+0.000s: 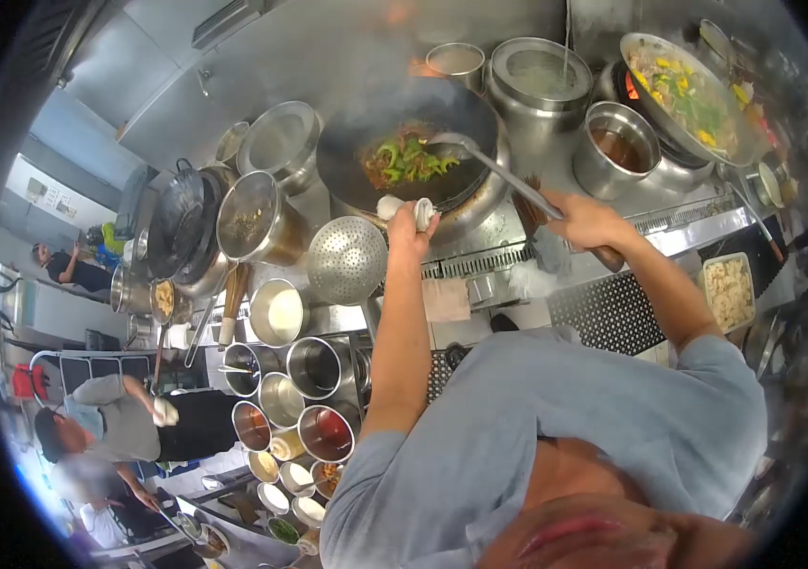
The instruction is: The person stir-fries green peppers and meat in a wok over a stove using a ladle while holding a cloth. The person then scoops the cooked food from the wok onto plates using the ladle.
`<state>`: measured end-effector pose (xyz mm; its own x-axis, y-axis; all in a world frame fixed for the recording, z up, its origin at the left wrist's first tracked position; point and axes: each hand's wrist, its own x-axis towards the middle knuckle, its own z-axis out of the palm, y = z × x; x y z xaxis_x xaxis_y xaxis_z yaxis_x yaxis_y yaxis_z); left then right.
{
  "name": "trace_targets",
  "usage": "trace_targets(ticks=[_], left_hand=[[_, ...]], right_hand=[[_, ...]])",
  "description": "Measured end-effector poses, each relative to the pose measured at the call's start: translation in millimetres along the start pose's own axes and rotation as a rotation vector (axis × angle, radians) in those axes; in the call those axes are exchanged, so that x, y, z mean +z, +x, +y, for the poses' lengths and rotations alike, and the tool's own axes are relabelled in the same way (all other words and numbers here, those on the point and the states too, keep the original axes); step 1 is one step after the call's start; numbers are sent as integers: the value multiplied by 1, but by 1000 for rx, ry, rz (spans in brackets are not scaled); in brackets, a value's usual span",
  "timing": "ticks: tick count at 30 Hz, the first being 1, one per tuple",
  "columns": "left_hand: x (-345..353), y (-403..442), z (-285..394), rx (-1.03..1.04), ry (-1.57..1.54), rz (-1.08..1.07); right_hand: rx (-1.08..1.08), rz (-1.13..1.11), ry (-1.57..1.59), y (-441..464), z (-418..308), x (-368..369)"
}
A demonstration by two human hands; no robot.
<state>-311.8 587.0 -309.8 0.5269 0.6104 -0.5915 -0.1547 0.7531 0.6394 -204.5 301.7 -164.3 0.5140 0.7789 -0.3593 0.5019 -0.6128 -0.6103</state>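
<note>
My left hand [411, 230] is closed on a folded white cloth [391, 206] at the near rim of a dark wok [347, 156]. Any wok handle under the cloth is hidden. Green vegetable pieces [413, 159] and browned bits lie in the wok, with steam above them. My right hand [589, 220] grips the long handle of a metal ladle [518, 182], whose bowl is down in the wok beside the vegetables. Just left of my left forearm is a round perforated strainer [347, 260].
A pan of mixed vegetables [684, 95] sits at far right, near a pot of brown liquid [622, 142]. Several seasoning containers [317, 367] stand lower left. A white tub [728, 292] is by my right elbow. Another person [129, 417] stands at left.
</note>
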Motion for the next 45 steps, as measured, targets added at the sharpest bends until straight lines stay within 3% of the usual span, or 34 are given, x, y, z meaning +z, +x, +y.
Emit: trace_targets(ticks=[2,7,9,12,15,16,17,21,23,24,27,29,32,35,37,41,45], left_hand=[[-6,6,-9,-76,24,36],[-10,-50,-13,-62,-9,-159],[11,-83,1,-68,-90,25],[-15,-31,-21,-13,-54,-140],[-46,-45,-75,93,48,-64],[-53,-67,-81,5,109,-26],[-49,-85,-78,-74,164,15],[-20,-96,-41,-27,77,-26],[-16,-45,-38,3,-50,13],[-27,-13,-53,69,-205,-154],[-8,24,-34,35,-99,-81],[-5,17,-25,43,-37,-120],[-6,6,-23,39,68,-179],[-6,6,-29,-23,-189,-200],[-6,1,-41,-7,-228,-224],[13,-98,-8,-45,-177,-123],[-3,-62,-17,-55,-198,-142]], right_hand=[[-20,-97,-6,-2,-4,-6],[-120,-268,-140,19,-19,-18],[-181,-205,-180,44,-16,-11],[-95,-207,-245,85,-26,-2],[-109,-85,-281,80,-37,2],[-122,-45,-297,73,-38,1],[-142,-6,-320,71,-40,-2],[-173,-27,-215,33,-36,-21],[-143,-181,-96,6,-59,-34],[-251,-93,-118,16,-30,-26],[-108,-140,-121,-2,-38,-26],[-33,-189,41,-6,-30,-13],[-24,-156,34,-10,-17,9],[-23,-128,31,-18,-22,11],[-32,-195,-17,-26,-41,-6],[-105,-226,-97,-17,-41,-30],[-79,-211,-254,34,-43,-24]])
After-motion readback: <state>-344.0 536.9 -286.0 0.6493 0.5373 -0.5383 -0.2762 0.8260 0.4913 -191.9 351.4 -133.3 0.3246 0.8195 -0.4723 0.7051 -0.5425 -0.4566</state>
